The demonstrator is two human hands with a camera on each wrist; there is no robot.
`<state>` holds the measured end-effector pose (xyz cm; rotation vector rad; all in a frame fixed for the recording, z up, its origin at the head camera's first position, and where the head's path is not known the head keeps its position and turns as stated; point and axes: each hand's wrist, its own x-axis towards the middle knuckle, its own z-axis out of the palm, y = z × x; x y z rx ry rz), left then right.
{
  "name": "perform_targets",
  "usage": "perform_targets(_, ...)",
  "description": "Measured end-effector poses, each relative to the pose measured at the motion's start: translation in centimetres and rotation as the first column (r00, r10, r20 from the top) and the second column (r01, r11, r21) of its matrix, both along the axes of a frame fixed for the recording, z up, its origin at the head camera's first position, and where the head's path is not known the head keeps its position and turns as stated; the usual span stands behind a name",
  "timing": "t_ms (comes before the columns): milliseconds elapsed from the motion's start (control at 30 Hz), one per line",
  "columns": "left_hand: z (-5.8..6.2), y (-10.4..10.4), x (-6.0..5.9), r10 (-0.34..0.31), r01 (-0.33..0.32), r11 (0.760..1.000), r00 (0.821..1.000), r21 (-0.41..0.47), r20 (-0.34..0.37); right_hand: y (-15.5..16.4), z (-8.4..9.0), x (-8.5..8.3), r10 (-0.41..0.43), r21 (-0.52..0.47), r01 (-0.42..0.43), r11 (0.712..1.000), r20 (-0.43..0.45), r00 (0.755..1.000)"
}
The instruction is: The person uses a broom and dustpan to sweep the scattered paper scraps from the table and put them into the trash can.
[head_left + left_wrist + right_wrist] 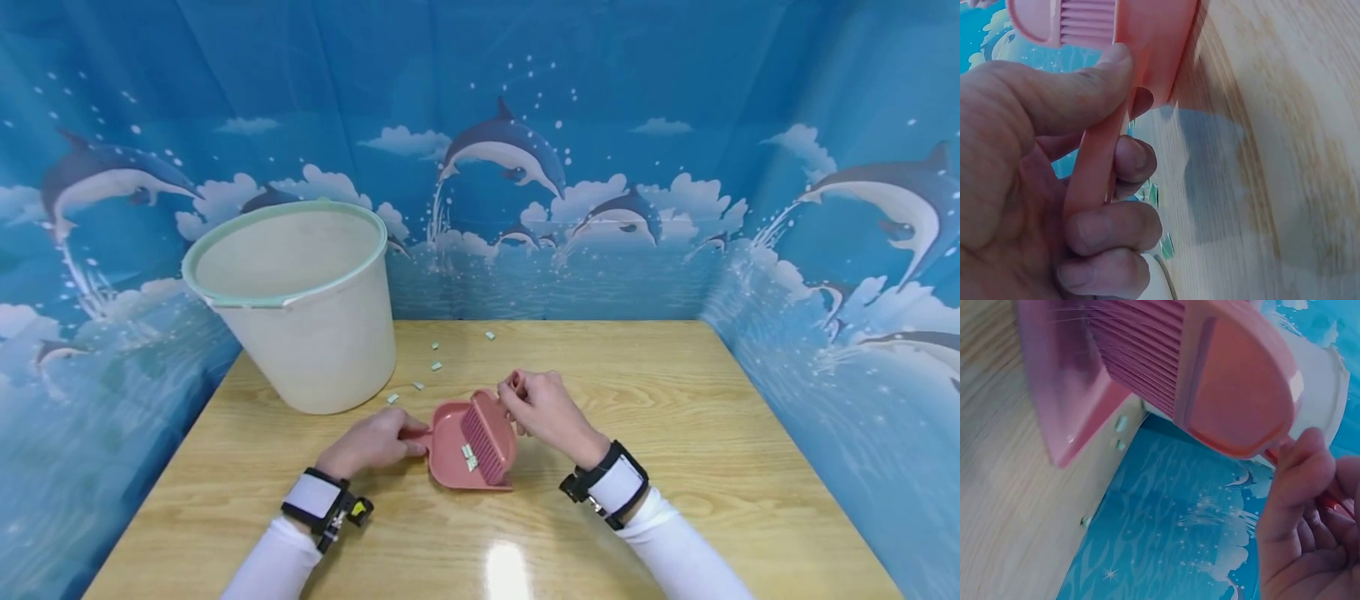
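A pink dustpan (448, 462) lies on the table with several small pale-green pieces (469, 457) in its pan. My left hand (375, 442) grips its handle (1100, 156), thumb on top and fingers curled beneath. With my right hand (546, 410) I hold a pink hand brush (497, 429) by its handle. The brush is tilted over the open edge of the dustpan, its bristles (1138, 347) pointing into the pan. Whether the bristles touch the pan floor I cannot tell.
A large white bucket (315, 342) with a green rim stands at the back left of the wooden table (675, 467). Several loose pale-green pieces (437, 367) are scattered beside it and behind the dustpan. A blue dolphin-print curtain (600, 100) surrounds the table's back and sides.
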<state>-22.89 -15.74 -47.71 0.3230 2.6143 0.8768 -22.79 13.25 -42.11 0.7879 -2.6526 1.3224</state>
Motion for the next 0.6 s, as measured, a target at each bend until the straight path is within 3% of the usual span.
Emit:
perform_targets(167, 0.1, -0.1, 0.1, -0.010, 0.010, 1.000, 1.000, 0.005, -0.019, 0.1, 0.9, -0.7, -0.020, -0.171, 0.024, 0.985, 0.026, 0.999)
perform_targets(333, 0.1, -0.1, 0.2, -0.008, 0.009, 1.000, 1.000, 0.009, -0.022, 0.9, 2.1, -2.7, -0.078, -0.294, 0.071, 0.953, -0.014, 0.997)
perform_targets(400, 0.1, -0.2, 0.2, -0.005, 0.005, 1.000, 1.000, 0.008, -0.022, 1.1, 2.4, -3.9, -0.099, -0.269, 0.080, 0.960, -0.056, 0.994)
perform_targets(600, 0.0, -0.2, 0.3, 0.007, -0.007, 1.000, 1.000, 0.009, -0.013, 1.2, 1.6, -7.7, -0.091, -0.043, 0.085, 0.995, -0.162, 0.983)
